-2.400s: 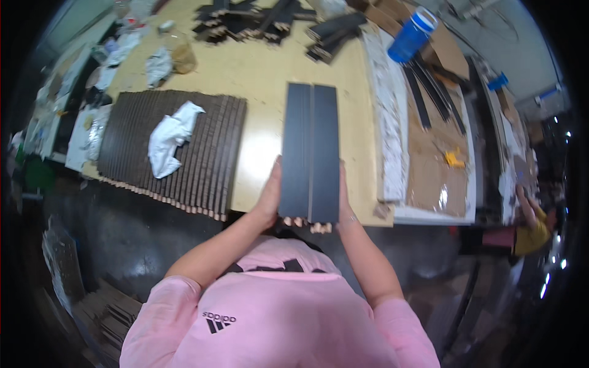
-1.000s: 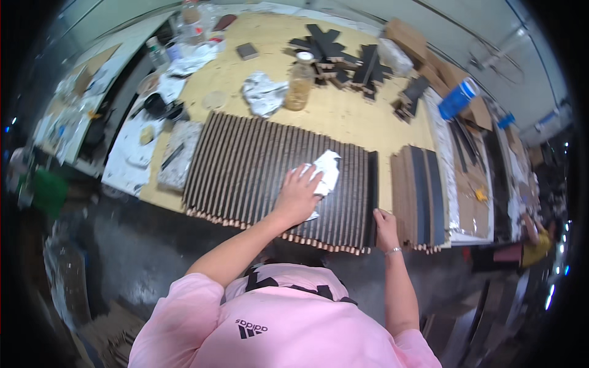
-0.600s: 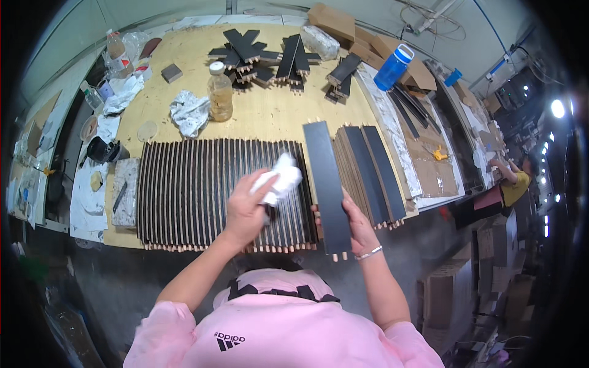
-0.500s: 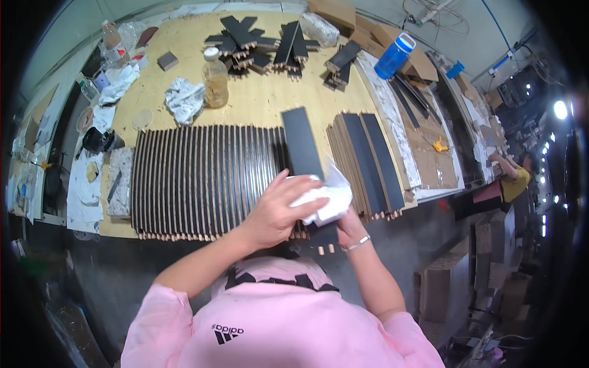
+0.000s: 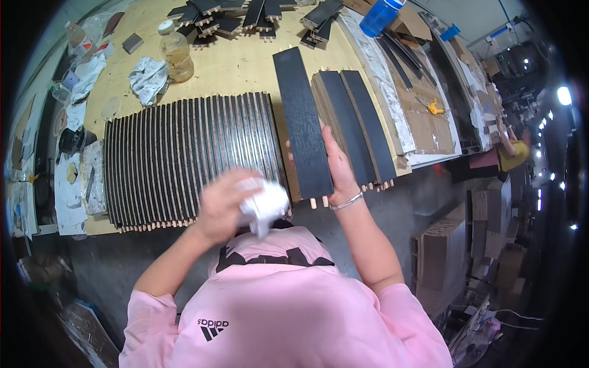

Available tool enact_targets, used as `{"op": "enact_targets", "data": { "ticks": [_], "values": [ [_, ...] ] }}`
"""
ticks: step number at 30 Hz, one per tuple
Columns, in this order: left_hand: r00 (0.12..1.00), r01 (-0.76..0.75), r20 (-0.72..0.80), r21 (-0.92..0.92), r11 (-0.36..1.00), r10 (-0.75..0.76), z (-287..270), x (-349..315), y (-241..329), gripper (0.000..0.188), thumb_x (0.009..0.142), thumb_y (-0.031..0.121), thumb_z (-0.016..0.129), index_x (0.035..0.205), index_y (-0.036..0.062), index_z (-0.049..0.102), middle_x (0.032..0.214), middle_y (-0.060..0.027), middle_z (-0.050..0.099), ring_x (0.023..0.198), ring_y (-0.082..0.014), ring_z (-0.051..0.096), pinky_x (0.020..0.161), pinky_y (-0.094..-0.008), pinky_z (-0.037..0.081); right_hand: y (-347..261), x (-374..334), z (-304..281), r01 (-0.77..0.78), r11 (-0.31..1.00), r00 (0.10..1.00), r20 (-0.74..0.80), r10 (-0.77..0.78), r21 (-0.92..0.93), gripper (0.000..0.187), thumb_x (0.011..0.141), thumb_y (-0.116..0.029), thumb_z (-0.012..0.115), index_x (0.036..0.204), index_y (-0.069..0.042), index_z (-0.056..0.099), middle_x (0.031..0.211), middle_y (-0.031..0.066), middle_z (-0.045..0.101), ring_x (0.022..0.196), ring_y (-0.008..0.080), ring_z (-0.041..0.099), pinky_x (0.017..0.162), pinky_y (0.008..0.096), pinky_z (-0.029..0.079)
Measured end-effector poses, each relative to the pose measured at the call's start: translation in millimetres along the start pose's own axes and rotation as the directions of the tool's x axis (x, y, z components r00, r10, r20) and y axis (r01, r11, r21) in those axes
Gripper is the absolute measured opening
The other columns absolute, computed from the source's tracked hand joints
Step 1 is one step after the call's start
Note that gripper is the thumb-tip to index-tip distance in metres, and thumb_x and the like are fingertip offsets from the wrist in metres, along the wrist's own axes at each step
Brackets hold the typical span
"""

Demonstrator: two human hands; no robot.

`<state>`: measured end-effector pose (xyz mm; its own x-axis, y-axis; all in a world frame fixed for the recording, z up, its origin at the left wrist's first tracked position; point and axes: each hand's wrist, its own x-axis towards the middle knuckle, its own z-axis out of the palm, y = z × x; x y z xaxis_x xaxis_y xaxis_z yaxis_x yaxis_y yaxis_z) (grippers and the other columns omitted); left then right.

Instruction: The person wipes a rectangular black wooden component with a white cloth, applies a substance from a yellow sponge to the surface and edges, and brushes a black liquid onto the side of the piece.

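Observation:
A black wooden board (image 5: 302, 122) with pegs at its near end is held up by my right hand (image 5: 340, 165), thumb along its right edge and fingertips showing at its left. My left hand (image 5: 224, 205), blurred by motion, grips a crumpled white cloth (image 5: 267, 205) to the left of the board, apart from it. Under and beyond that hand, a long row of dark boards standing on edge (image 5: 184, 159) lines the table's near side, peg ends toward me. Right of the held board stands a shorter stack of similar boards (image 5: 353, 126).
A loose pile of black pegged boards (image 5: 215, 21) lies at the back of the wooden table (image 5: 132, 70). A capped bottle (image 5: 176, 55) stands beside a crumpled rag (image 5: 148, 80). At the right are a blue bottle (image 5: 381, 17) and a yellow tool (image 5: 435, 107). Another person (image 5: 512, 153) stands far right.
My left hand has drawn the white cloth off the board and moved left and down. The board is now raised and fully uncovered in my right hand. The view has shifted slightly.

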<state>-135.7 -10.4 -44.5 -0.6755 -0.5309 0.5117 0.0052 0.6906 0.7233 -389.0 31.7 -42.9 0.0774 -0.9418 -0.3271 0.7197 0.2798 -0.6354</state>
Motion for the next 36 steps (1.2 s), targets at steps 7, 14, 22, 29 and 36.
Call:
{"op": "enact_targets", "data": {
  "ticks": [7, 14, 22, 29, 36],
  "values": [
    [0.941, -0.316, 0.161, 0.105, 0.943, 0.297, 16, 40, 21, 0.024, 0.068, -0.003, 0.060, 0.089, 0.0034, 0.070, 0.108, -0.0140, 0.064, 0.101, -0.0308, 0.062, 0.094, -0.0446, 0.049, 8, 14, 21, 0.098, 0.995, 0.995, 0.002, -0.098, 0.020, 0.056, 0.102, -0.050, 0.035, 0.128, -0.004, 0.053, 0.113, 0.0112, 0.065, 0.096, 0.0217, 0.067, 0.083, 0.0350, 0.056],
    [0.947, 0.045, -0.318, 0.236, 0.971, 0.034, -23, 43, -11, 0.020, 0.065, -0.009, 0.057, 0.079, 0.0013, 0.068, 0.097, -0.0140, 0.068, 0.098, -0.0336, 0.063, 0.089, -0.0438, 0.051, -4, 19, 19, 0.178, 0.984, 0.983, 0.040, -0.178, -0.017, 0.057, 0.100, -0.057, 0.033, 0.131, -0.011, 0.048, 0.109, 0.0123, 0.062, 0.095, 0.0194, 0.064, 0.079, 0.0320, 0.055],
    [0.992, -0.119, -0.017, 0.152, 0.981, 0.123, 7, 31, -18, 0.019, 0.066, -0.002, 0.058, 0.081, 0.0020, 0.068, 0.099, -0.0126, 0.066, 0.098, -0.0339, 0.062, 0.090, -0.0460, 0.048, -2, 30, 19, 0.202, 0.979, 0.978, 0.054, -0.202, 0.005, 0.055, 0.101, -0.054, 0.034, 0.127, -0.009, 0.052, 0.106, 0.0126, 0.065, 0.087, 0.0195, 0.065, 0.078, 0.0322, 0.056],
    [0.956, 0.225, -0.268, 0.402, 0.888, -0.121, -16, 27, -19, 0.036, 0.067, -0.001, 0.064, 0.102, 0.0070, 0.069, 0.117, -0.0135, 0.063, 0.109, -0.0311, 0.059, 0.095, -0.0441, 0.043, 2, 14, 34, 0.250, 0.968, 0.964, 0.105, -0.245, -0.036, 0.057, 0.098, -0.051, 0.047, 0.134, -0.007, 0.044, 0.114, 0.0146, 0.058, 0.090, 0.0211, 0.059, 0.076, 0.0307, 0.052],
    [0.716, 0.535, -0.633, 0.226, 0.814, -0.295, -97, -62, -20, 0.015, 0.080, -0.003, 0.063, 0.093, -0.0015, 0.071, 0.089, -0.0143, 0.071, 0.084, -0.0270, 0.068, 0.076, -0.0344, 0.053, 32, 24, 67, 0.104, 0.993, 0.972, 0.205, -0.113, 0.055, 0.048, 0.087, -0.022, 0.069, 0.122, 0.003, 0.047, 0.111, 0.0123, 0.053, 0.093, 0.0225, 0.058, 0.083, 0.0351, 0.053]
  ]
}}
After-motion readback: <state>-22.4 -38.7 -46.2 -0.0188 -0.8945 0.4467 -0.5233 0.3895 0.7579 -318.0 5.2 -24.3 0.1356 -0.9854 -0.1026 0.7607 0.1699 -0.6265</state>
